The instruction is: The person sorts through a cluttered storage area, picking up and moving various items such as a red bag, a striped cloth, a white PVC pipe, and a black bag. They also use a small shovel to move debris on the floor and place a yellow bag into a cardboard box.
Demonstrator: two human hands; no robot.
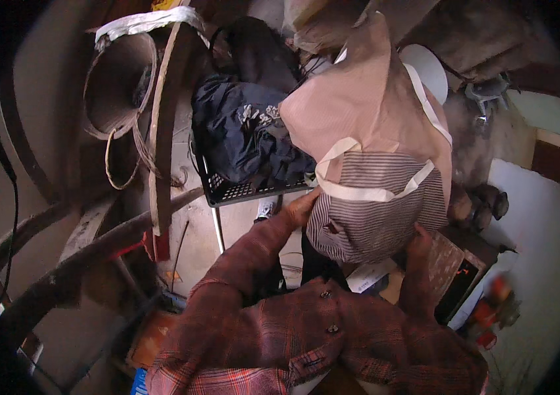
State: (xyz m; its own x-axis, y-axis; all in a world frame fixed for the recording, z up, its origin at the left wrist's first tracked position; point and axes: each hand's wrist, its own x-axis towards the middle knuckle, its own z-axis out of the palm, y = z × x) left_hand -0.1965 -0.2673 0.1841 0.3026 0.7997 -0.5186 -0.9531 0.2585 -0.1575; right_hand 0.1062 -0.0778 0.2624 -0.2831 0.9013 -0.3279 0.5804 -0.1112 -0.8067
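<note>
In front of my chest I hold a brown-and-grey striped cloth bag [369, 222] with a cream strap handle [359, 192] looped across it. My left hand [304, 208] grips its left edge, fingers partly behind the cloth. At its lower right edge is my right hand [420, 241], gripping the fabric with only part of the hand showing. Beyond and against the striped bag spreads a larger pinkish fabric bag [349, 103] with a white strap along its right side. Whether the two are joined cannot be told.
A black plastic crate [240, 195] with dark crumpled fabric [245, 128] stands beyond my left hand. Leftward are a wooden post [159, 148], a woven conical basket [119, 84] and a dark pole [87, 261]. A wooden box [448, 266] stands at lower right.
</note>
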